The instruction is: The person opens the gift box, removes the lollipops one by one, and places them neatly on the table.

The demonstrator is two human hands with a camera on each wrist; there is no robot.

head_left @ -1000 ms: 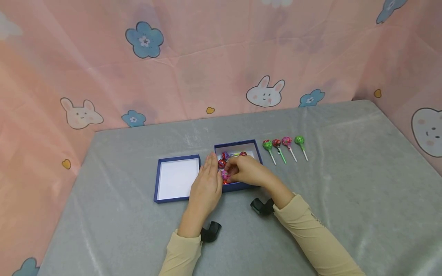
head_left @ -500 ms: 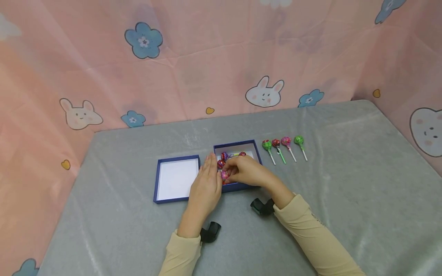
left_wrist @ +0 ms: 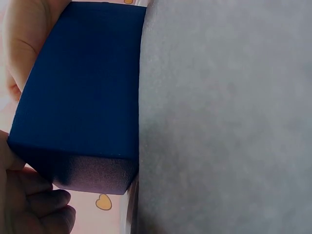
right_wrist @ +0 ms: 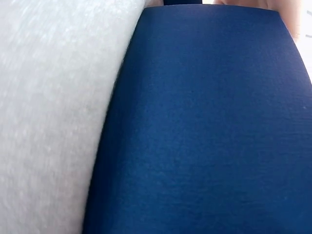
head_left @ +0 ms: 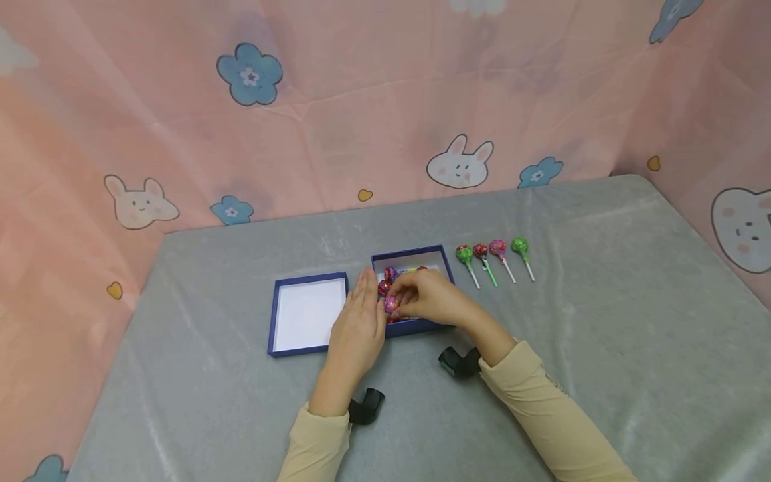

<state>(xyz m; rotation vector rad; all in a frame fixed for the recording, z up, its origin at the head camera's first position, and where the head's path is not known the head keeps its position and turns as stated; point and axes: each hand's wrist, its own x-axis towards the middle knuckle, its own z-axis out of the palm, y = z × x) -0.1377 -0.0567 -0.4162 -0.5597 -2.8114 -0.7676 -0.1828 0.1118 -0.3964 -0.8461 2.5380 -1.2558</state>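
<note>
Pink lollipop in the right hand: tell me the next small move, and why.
Probably lower the pink lollipop into the blue box and let go. The right hand pinches it just over the box's near left corner, other lollipops already lie inside, and the left hand rests flat against the box's left wall, steadying it.

grey velvety cloth (head_left: 602, 281) covers the table; creases and sheen visible across it. same cloth fills the right of the left wrist view (left_wrist: 224, 117) and the left of the right wrist view (right_wrist: 48, 117).

pink backdrop (head_left: 361, 100) hangs behind and wraps both sides, printed with blue flowers (head_left: 249, 73), white rabbit faces (head_left: 460, 164) and small yellow hearts (head_left: 365, 195).

empty blue lid (head_left: 306, 313), white inside, lies open side up, left of centre.

four lollipops (head_left: 494, 260) lie in a row, sticks toward the viewer: green, red, pink, green, close together, not touching.
</note>
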